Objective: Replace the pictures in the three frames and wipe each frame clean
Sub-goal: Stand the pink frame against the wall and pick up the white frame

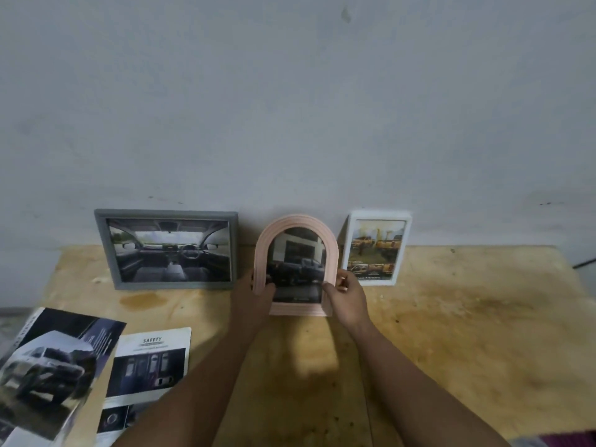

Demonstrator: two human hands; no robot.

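Three picture frames stand along the wall at the back of a wooden table (pixel 451 333). A pink arched frame (pixel 295 222) with a dark truck picture is in the middle. My left hand (pixel 254 293) grips its lower left edge and my right hand (pixel 346 293) grips its lower right edge. A grey rectangular frame (pixel 167 216) on the left shows a car interior. A white upright frame (pixel 375 217) on the right shows yellow vehicles.
Loose car brochure pages lie at the front left: a large page with a pickup truck (pixel 48 372) and a "SAFETY" page (pixel 150 359). A grey wall (pixel 290 108) rises right behind the frames. The table's right edge is near a dark object (pixel 585 263).
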